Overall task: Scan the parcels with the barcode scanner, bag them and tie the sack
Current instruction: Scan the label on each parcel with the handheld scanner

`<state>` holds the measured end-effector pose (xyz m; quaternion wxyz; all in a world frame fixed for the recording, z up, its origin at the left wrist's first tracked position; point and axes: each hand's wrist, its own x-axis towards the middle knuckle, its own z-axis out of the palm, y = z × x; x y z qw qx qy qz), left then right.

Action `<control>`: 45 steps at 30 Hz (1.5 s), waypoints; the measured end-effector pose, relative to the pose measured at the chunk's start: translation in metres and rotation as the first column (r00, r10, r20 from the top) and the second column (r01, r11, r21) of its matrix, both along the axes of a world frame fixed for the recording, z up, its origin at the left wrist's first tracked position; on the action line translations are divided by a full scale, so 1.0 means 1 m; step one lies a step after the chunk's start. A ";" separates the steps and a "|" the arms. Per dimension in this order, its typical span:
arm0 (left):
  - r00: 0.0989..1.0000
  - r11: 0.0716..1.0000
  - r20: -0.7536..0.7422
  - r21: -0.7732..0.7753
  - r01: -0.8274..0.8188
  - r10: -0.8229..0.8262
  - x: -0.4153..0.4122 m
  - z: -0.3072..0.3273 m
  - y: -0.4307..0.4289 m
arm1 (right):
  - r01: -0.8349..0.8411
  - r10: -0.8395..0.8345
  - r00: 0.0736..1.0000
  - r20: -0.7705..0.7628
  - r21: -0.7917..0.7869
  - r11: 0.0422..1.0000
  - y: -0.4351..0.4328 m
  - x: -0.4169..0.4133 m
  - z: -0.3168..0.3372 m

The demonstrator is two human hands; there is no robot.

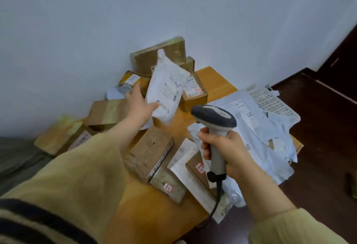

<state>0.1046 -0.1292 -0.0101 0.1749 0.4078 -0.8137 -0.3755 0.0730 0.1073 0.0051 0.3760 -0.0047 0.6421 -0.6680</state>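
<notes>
**White mailer held up beside the scanner**

A white mailer (167, 85) is held tilted above the table (216, 81) by the left hand (138, 104), whose thumb is pressed on its lower front. The barcode scanner (214, 117) is gripped in the right hand (224, 151), with the fingers curled round its handle.

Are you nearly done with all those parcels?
Not nearly. Nothing looks finished, and no sack is in view. In hand: the left hand holds up a white parcel, and the right hand grips the barcode scanner near it. Left: many cardboard boxes lie on the table, then bagging and tying.
</notes>
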 end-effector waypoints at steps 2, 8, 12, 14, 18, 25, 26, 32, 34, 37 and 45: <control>0.986 0.976 -0.127 0.200 -0.080 0.107 0.022 0.007 0.010 | -0.024 0.024 1.000 0.014 -0.037 0.999 0.006 0.003 0.003; 0.897 0.863 -0.325 0.493 -0.111 0.301 0.069 0.025 0.052 | -0.125 0.125 0.992 -0.010 -0.127 0.984 0.028 0.014 0.009; 0.839 0.808 -0.360 0.571 -0.148 0.408 0.084 0.028 0.062 | -0.161 0.165 0.986 0.010 -0.159 0.974 0.042 0.025 0.015; 0.810 0.789 -0.380 0.594 -0.157 0.447 0.087 0.029 0.063 | -0.163 0.168 0.986 0.013 -0.168 0.972 0.047 0.030 0.018; 0.808 0.788 -0.386 0.597 -0.149 0.445 0.083 0.031 0.061 | -0.152 0.156 0.988 0.014 -0.158 0.976 0.053 0.036 0.027; 0.832 0.818 -0.424 0.572 -0.060 0.357 0.067 0.040 0.050 | -0.081 0.093 0.995 0.043 -0.215 0.973 0.044 0.039 0.043; 0.829 0.828 -0.438 0.558 -0.053 0.348 0.065 0.043 0.048 | -0.069 0.079 0.996 0.038 -0.217 0.974 0.040 0.040 0.045; 0.820 0.857 -0.474 0.513 -0.040 0.322 0.064 0.055 0.027 | -0.028 0.019 0.998 -0.064 -0.144 0.989 0.028 0.044 0.049; 0.804 0.855 -0.496 0.518 -0.028 0.327 0.064 0.054 0.022 | -0.013 0.010 1.000 -0.019 -0.173 0.985 0.025 0.046 0.049; 0.795 0.851 -0.506 0.525 -0.024 0.335 0.064 0.052 0.019 | -0.019 0.018 1.000 -0.007 -0.194 0.981 0.021 0.049 0.049; 0.791 0.845 -0.514 0.535 -0.008 0.332 0.068 0.056 0.012 | -0.030 0.022 0.998 -0.050 -0.169 0.985 0.016 0.054 0.053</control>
